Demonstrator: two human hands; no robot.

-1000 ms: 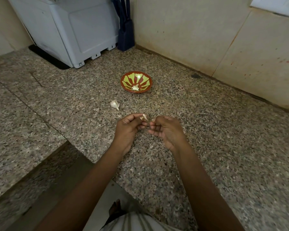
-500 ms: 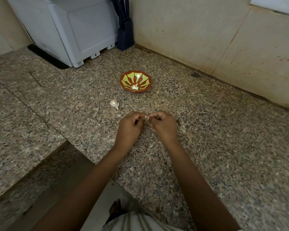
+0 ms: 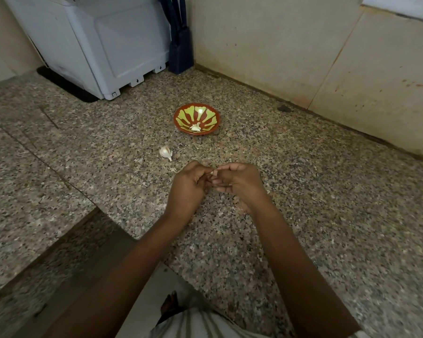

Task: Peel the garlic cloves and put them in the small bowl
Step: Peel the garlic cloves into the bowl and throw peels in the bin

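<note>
Progress: I judge the job partway done. Some pale garlic (image 3: 195, 128) lies in the small bowl (image 3: 206, 115), one clove is in hand, and one more waits.
Left hand (image 3: 188, 186): the grip is closed, with the fingers curled in on the held clove.
Right hand (image 3: 238, 182): this grip is closed too, fingertips pinching the same clove from the other side.
Held clove (image 3: 214, 172): it is above the table (image 3: 303, 215), on the near side of the bowl. Only a pale sliver shows between the hands, so I cannot tell its long axis or which way it points.
Spare clove (image 3: 165, 153): it lies on the table between the bowl and my left hand, apart from both. Its long axis slants from far-left to near-right, with the thin tail towards the hands. The skin looks to be on.
Bowl contents: the garlic sits at the near side of the bowl, too small for me to read its direction.
Left to do: finish stripping the held clove, drop it in the bowl, then peel the spare one.
</note>
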